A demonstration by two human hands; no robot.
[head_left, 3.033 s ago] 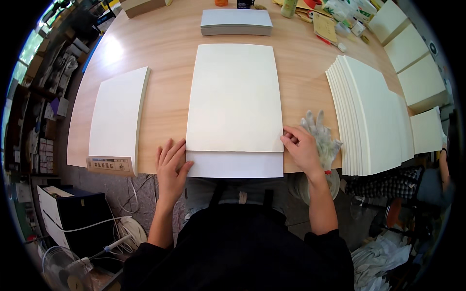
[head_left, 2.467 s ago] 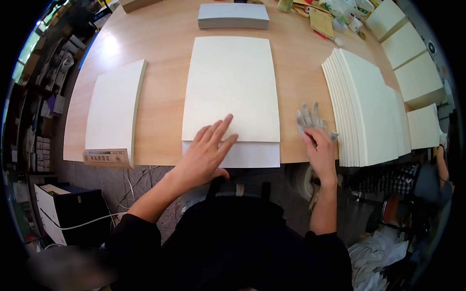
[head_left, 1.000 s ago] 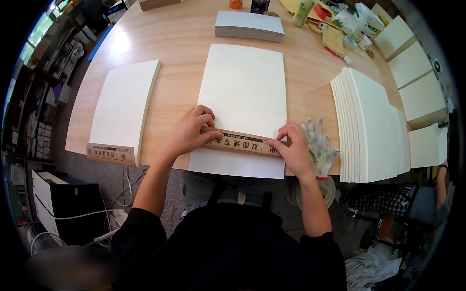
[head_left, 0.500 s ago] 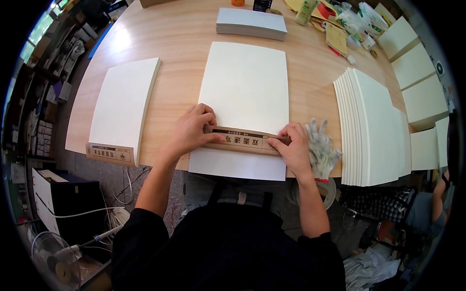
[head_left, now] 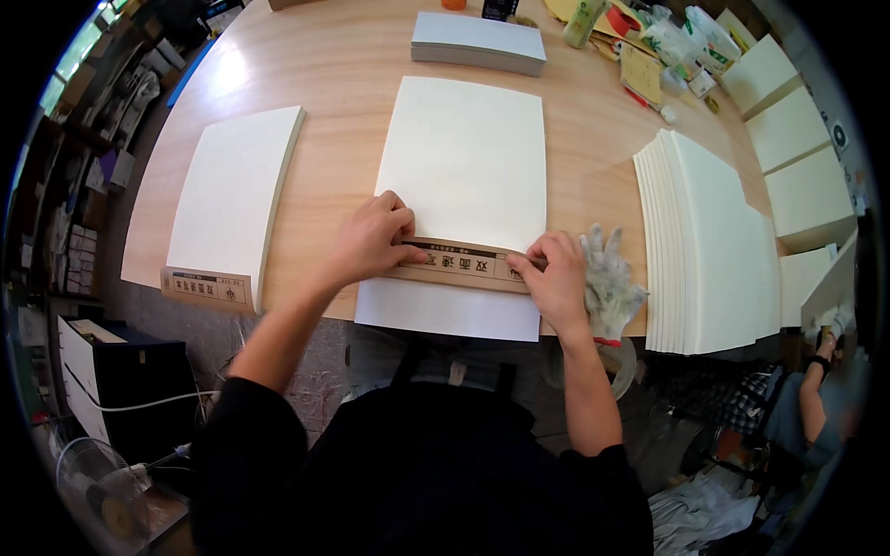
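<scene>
A single head-worn fisheye camera looked steeply down from above the person's chest, facing forward across the light wooden bench (head_left: 352, 74), which filled the upper half of the frame. It sat close: the person's black-clad torso took up the lower centre, and both forearms rose from the lower edge to mid-frame. Straight bench edges bowed toward the dark circular rim. The floor showed at lower left and lower right. No second view shared the scene.
</scene>
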